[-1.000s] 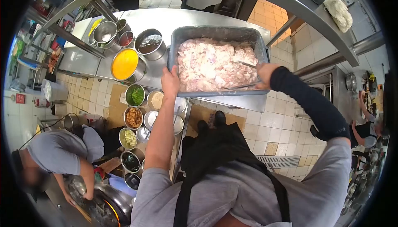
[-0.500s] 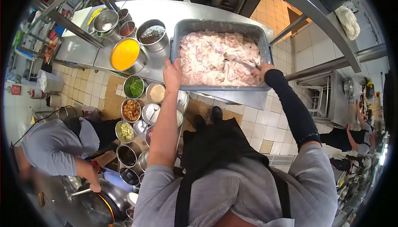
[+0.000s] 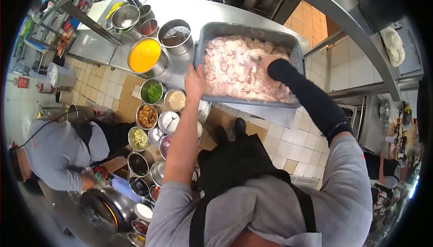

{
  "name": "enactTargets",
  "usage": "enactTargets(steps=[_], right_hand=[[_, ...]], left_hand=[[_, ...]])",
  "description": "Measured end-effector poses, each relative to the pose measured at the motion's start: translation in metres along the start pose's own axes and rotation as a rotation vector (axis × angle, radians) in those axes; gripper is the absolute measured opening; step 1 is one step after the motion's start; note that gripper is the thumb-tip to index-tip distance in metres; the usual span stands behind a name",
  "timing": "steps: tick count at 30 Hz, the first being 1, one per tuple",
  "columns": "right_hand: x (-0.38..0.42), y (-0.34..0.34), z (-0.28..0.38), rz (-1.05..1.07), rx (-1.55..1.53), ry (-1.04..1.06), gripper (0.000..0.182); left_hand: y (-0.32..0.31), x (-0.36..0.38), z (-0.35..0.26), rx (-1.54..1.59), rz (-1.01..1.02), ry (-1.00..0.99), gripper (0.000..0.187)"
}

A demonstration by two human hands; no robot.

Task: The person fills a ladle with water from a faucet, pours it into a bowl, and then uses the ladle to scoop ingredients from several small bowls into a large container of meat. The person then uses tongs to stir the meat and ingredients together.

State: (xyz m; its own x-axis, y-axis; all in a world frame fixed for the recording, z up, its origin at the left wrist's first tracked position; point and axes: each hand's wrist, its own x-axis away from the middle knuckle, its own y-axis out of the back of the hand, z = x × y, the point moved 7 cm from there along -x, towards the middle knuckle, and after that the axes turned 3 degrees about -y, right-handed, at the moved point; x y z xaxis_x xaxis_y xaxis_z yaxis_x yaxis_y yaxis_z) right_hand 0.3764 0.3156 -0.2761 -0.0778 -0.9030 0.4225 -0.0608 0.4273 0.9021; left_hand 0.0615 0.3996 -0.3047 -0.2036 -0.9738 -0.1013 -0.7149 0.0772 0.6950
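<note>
A large grey plastic tub (image 3: 252, 101) holds a heap of pale raw meat pieces (image 3: 234, 69), wet and coated. My left hand (image 3: 195, 82) is closed on the tub's near left corner, fingers against the side wall. My right hand (image 3: 266, 62), below a black sleeve (image 3: 297, 82), reaches into the meat toward the far right part. Its fingers are blurred and sunk among the pieces, so I cannot see whether they hold anything.
Left of the tub stand a pot of dark liquid (image 3: 176, 38), a pot of orange liquid (image 3: 145, 56) and stacked metal bowls (image 3: 126, 18). Several ingredient containers, including chopped greens (image 3: 152, 92), line my left side. A co-worker (image 3: 63, 152) bends over a wok (image 3: 101, 213). A steel rail (image 3: 361, 87) runs at right.
My right hand has moved left and deeper into the meat from the tub's right side; the metal utensil seen by it is now out of sight. My left hand stays on the tub.
</note>
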Motion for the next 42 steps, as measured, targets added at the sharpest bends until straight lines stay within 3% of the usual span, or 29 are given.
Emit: enactTargets(steps=[2,4,5,7,10,13,15,16,18,20,23,26,30,32,33,35,36,37,39,40,42], right_hand=[[0.032,0.008,0.033,0.038,-0.074,-0.054,0.032],[0.084,0.000,0.047,-0.058,-0.169,-0.027,0.026],[0.112,0.003,0.044,0.072,-0.289,-0.017,0.029],[0.138,-0.012,0.019,0.121,-0.128,-0.028,0.033],[0.091,-0.048,-0.026,-0.070,-0.026,-0.098,0.035],[0.015,-0.032,-0.050,-0.219,-0.111,-0.179,0.028],[-0.036,-0.043,-0.040,-0.031,-0.178,-0.191,0.027],[-0.016,-0.013,-0.015,-0.175,-0.251,-0.192,0.029],[-0.006,-0.048,0.003,-0.052,-0.402,-0.276,0.038],[0.079,-0.009,0.029,0.080,-0.327,-0.112,0.040],[0.145,0.022,-0.001,0.157,-0.221,-0.014,0.044],[0.164,0.038,-0.056,0.091,-0.158,-0.185,0.040],[0.110,0.030,-0.101,0.034,-0.143,-0.281,0.042],[0.054,-0.010,-0.141,-0.112,-0.217,-0.422,0.040],[0.020,-0.021,-0.128,-0.040,-0.048,-0.149,0.039],[-0.021,-0.042,-0.105,0.115,0.106,0.057,0.037],[-0.036,-0.050,-0.087,0.202,0.086,-0.005,0.036],[-0.040,-0.049,-0.069,0.179,-0.189,-0.148,0.035],[-0.019,-0.030,-0.007,0.133,-0.276,-0.064,0.033],[0.009,-0.012,0.027,0.114,-0.085,0.158,0.033],[0.056,-0.014,0.027,0.182,-0.139,0.013,0.034]], left_hand=[[-0.001,-0.006,0.000,-0.021,-0.065,-0.021,0.055],[0.005,-0.003,-0.010,-0.022,0.020,0.045,0.059],[0.008,-0.003,-0.012,-0.022,0.033,0.038,0.059],[0.007,-0.002,-0.016,-0.008,0.053,0.018,0.057],[0.005,-0.005,-0.010,0.020,0.044,-0.034,0.056],[0.000,-0.001,-0.006,0.021,0.039,-0.063,0.055],[0.000,-0.002,-0.011,-0.005,0.044,-0.045,0.054],[0.001,-0.002,-0.011,-0.027,0.033,-0.039,0.053],[0.000,-0.005,-0.014,-0.060,0.014,-0.034,0.052],[-0.002,-0.006,-0.013,-0.040,-0.007,-0.041,0.050],[-0.001,-0.006,-0.012,-0.022,0.020,-0.026,0.054],[0.003,-0.006,-0.016,-0.003,0.044,-0.014,0.058],[0.004,-0.004,-0.016,0.014,0.028,-0.014,0.059],[0.004,-0.001,-0.018,0.012,0.023,-0.029,0.059],[0.006,-0.003,-0.020,0.011,0.020,-0.042,0.060],[0.006,-0.007,-0.023,-0.006,0.047,-0.017,0.060],[0.006,-0.004,-0.022,-0.017,0.066,0.001,0.060],[0.006,-0.003,-0.021,-0.023,0.049,0.004,0.060],[0.003,-0.003,-0.019,-0.030,0.011,0.005,0.059],[0.001,-0.004,-0.018,-0.024,0.009,0.011,0.059],[0.001,-0.005,-0.014,-0.012,0.010,0.023,0.058]])
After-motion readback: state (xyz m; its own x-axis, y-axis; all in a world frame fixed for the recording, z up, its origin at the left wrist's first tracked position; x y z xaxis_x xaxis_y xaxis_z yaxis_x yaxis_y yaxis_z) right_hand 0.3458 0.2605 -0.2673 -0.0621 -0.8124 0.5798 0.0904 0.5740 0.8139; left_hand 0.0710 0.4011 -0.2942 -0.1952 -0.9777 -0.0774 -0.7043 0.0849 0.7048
